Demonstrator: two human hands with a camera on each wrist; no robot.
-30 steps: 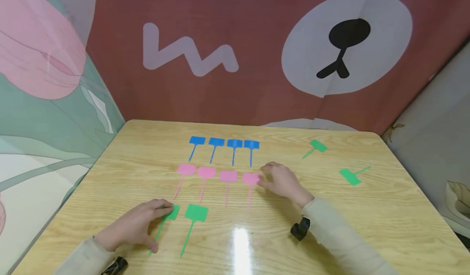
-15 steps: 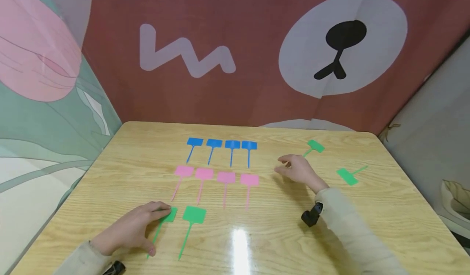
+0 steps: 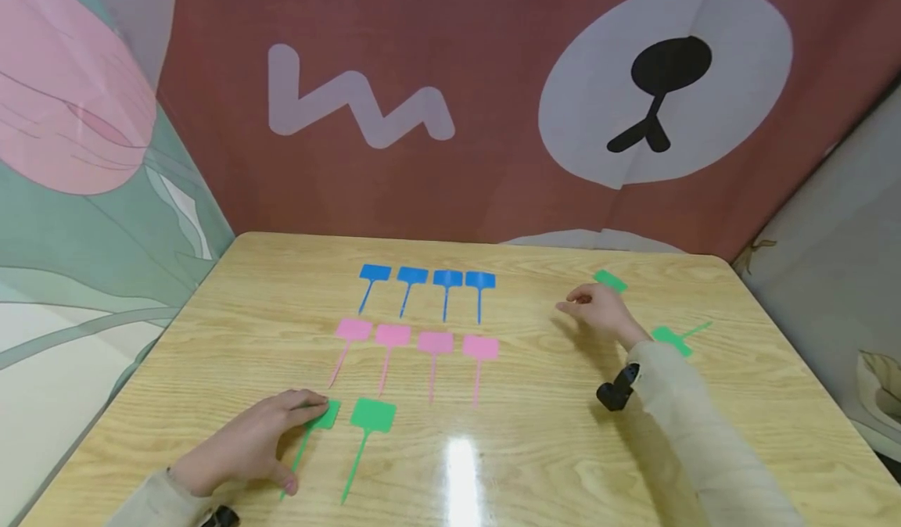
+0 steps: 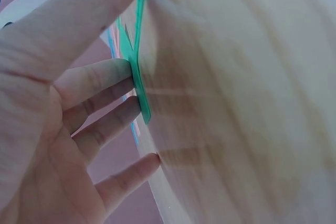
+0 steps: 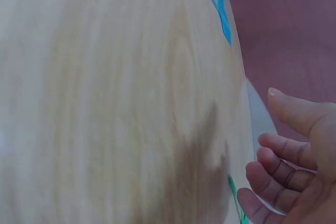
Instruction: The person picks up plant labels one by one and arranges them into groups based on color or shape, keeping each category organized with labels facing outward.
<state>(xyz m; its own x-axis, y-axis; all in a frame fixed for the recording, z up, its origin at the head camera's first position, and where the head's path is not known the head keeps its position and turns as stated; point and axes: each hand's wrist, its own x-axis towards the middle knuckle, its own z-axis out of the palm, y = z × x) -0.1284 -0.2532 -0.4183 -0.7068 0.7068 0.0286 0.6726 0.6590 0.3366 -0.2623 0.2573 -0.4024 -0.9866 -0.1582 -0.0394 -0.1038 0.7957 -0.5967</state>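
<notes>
My left hand [image 3: 249, 441] rests on a green T-shaped plant label [image 3: 328, 415] at the front left. Its fingertips touch the label's head, and the thumb is by the stem; the left wrist view has the fingers fairly straight against the green label [image 4: 143, 98]. Beside it lies a second green label [image 3: 373, 415]. Over the right part of the table, my right hand [image 3: 598, 308] hovers with loosely bent fingers and nothing in them. Just behind it is another green label [image 3: 609, 280], its stem hidden by the hand. One more green label [image 3: 672, 339] lies near the right sleeve, partly covered.
Several blue labels [image 3: 481, 280] form a row at the back of the wooden table [image 3: 535, 464], heads away from me. Several pink labels [image 3: 481, 347] make a row in front of them. A printed curtain [image 3: 493, 183] hangs behind the far edge.
My right hand has moved right and away from the rightmost pink label to the far green label. The left hand has stayed on its green label.
</notes>
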